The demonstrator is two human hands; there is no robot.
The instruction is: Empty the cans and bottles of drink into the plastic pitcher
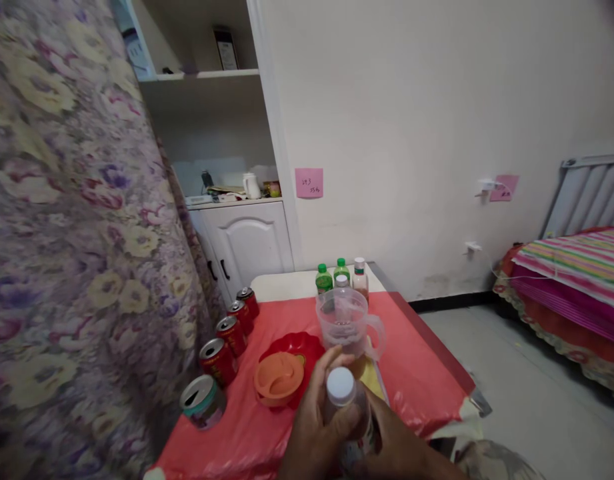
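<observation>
A clear bottle [357,448] with a white cap [341,385] stands upright between my hands, close to the table's front. My left hand [314,420] is wrapped round its left side, thumb across the front. On the right side, my right hand [389,427] grips the lower part of the bottle; its fingertips are partly hidden. Just beyond my hands is a clear plastic pitcher [344,323], its handle pointing right. An orange bowl [279,379] with a lid-like top sits on a red scalloped plate [299,345] to the left. A yellow item [373,380] lies partly hidden behind my hands.
Several drink cans [219,360] line the left edge of the red-covered table [411,347]. Green-capped bottles [323,279] and a white-capped bottle [360,277] stand at the back. A floral curtain [87,267] hangs left; a bed [577,280] is at right.
</observation>
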